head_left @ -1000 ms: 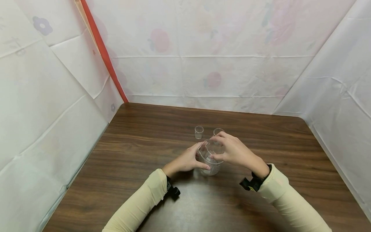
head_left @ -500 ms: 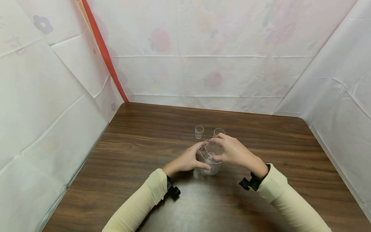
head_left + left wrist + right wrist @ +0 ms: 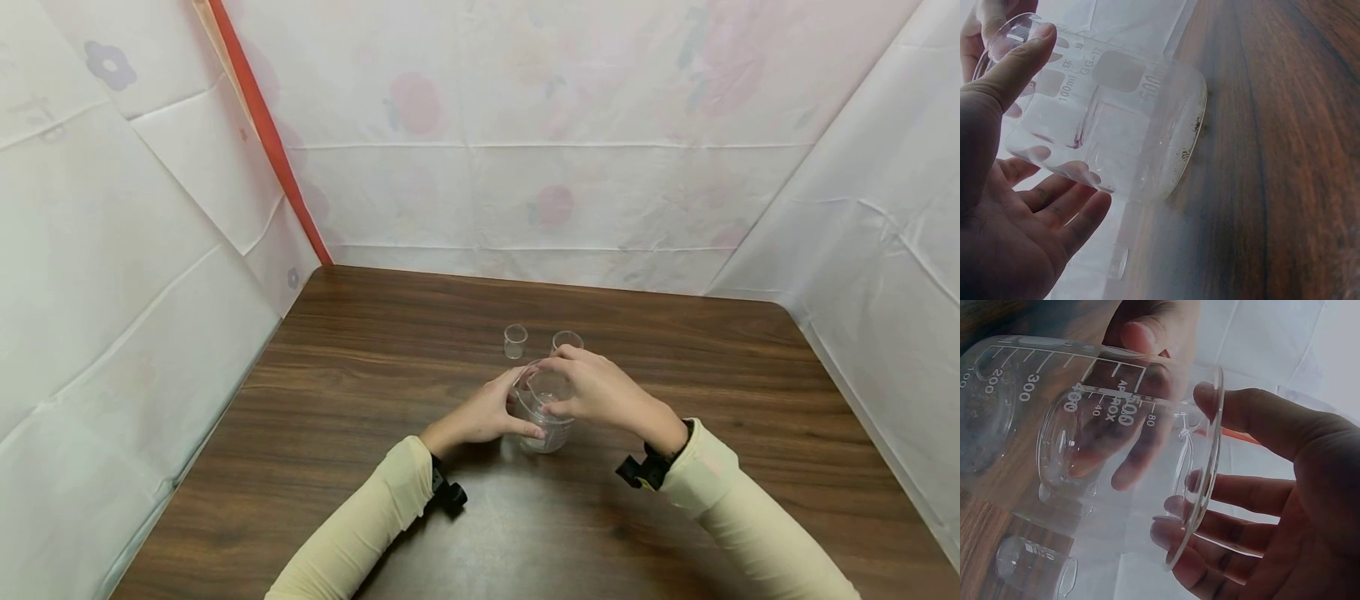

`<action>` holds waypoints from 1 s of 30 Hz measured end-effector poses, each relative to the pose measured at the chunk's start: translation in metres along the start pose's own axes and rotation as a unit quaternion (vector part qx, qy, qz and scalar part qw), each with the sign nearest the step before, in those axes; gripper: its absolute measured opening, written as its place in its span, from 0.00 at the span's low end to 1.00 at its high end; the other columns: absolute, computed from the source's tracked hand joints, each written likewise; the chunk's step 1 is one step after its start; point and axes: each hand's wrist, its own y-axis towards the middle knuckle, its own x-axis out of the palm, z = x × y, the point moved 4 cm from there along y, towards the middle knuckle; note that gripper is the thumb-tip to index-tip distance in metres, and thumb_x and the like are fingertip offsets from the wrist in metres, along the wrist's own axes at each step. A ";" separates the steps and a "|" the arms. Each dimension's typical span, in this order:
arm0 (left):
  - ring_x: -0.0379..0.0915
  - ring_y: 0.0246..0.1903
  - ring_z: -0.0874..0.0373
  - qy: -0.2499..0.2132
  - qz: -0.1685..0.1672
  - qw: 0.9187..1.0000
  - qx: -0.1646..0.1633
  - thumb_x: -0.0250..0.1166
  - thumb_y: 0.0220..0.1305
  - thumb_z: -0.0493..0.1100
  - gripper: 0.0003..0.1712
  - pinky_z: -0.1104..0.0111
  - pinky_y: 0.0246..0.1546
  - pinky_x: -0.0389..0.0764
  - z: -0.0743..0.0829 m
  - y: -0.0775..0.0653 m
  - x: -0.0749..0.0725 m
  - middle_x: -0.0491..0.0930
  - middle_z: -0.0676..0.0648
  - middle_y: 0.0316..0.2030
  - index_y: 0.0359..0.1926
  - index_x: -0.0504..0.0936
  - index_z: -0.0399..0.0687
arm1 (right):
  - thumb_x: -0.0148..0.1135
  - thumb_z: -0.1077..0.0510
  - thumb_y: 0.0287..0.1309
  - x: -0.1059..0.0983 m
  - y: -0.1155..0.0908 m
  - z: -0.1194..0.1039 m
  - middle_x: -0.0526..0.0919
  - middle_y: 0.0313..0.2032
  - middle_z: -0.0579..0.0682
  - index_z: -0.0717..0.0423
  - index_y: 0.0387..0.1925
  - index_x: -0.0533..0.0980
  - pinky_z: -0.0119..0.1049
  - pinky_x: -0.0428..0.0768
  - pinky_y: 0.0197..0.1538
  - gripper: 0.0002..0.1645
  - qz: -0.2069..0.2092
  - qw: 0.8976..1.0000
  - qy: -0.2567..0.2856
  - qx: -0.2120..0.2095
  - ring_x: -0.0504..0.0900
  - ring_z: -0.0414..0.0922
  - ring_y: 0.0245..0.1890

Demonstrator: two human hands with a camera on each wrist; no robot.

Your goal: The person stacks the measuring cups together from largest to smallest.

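Note:
A large clear glass beaker (image 3: 551, 437) marked 500 stands on the table, slightly left of my right hand (image 3: 611, 396). My left hand (image 3: 483, 412) holds its left side, thumb at the front and fingers behind. Inside it is a smaller beaker (image 3: 1060, 447) with a 100 ml print. The right hand reaches over the large rim and pinches the small beaker near its top, thumb on one side, fingers on the other. In the left wrist view, the small beaker's base shows above the large beaker's bottom (image 3: 1188, 137).
Two more small glass beakers stand just behind: one at the back left (image 3: 515, 342), the other small beaker (image 3: 567, 340) partly behind the right hand. The brown wooden table (image 3: 360, 350) ends at white patterned cloth walls (image 3: 480, 200) on the back and sides.
My right hand and forearm have shifted slightly left and down over the large beaker. The left hand stays where it was around the glass.

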 end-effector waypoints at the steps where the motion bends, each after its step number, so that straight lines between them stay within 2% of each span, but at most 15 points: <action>1: 0.70 0.61 0.50 0.000 -0.001 1.000 -0.001 0.78 0.49 0.53 0.56 0.58 0.59 0.75 0.000 0.000 0.000 0.64 0.45 0.70 0.74 0.56 0.48 | 0.76 0.50 0.47 0.000 0.000 0.000 0.80 0.45 0.55 0.57 0.54 0.79 0.38 0.77 0.38 0.31 -0.003 1.000 -0.002 0.001 0.76 0.42 0.32; 11: 0.72 0.59 0.50 -0.001 -0.002 1.000 -0.009 0.77 0.49 0.53 0.58 0.60 0.57 0.77 -0.001 0.000 0.000 0.64 0.45 0.70 0.75 0.54 0.47 | 0.76 0.49 0.47 0.004 0.004 -0.001 0.80 0.44 0.52 0.54 0.54 0.80 0.43 0.79 0.41 0.31 -0.019 1.000 -0.019 0.005 0.79 0.45 0.35; 16: 0.75 0.55 0.49 -0.003 -0.003 1.000 -0.010 0.77 0.49 0.53 0.57 0.61 0.55 0.78 -0.001 0.000 0.000 0.65 0.45 0.68 0.74 0.55 0.47 | 0.76 0.50 0.45 0.007 0.006 -0.003 0.82 0.47 0.52 0.54 0.54 0.80 0.47 0.82 0.45 0.32 -0.033 0.999 -0.030 0.007 0.83 0.50 0.42; 22: 0.75 0.55 0.47 -0.003 -0.007 1.000 -0.013 0.77 0.50 0.54 0.58 0.60 0.56 0.78 -0.002 -0.001 0.001 0.62 0.44 0.71 0.75 0.54 0.46 | 0.76 0.51 0.46 0.009 0.008 -0.003 0.84 0.53 0.53 0.56 0.54 0.80 0.49 0.81 0.51 0.31 -0.052 0.998 -0.028 0.014 0.83 0.52 0.51; 30: 0.75 0.55 0.47 -0.002 -0.007 1.000 -0.017 0.76 0.50 0.54 0.57 0.60 0.56 0.77 -0.002 -0.001 0.001 0.62 0.46 0.72 0.75 0.54 0.48 | 0.77 0.51 0.43 0.015 0.012 -0.002 0.86 0.49 0.51 0.54 0.50 0.82 0.48 0.82 0.49 0.29 -0.066 0.997 -0.047 0.009 0.84 0.50 0.48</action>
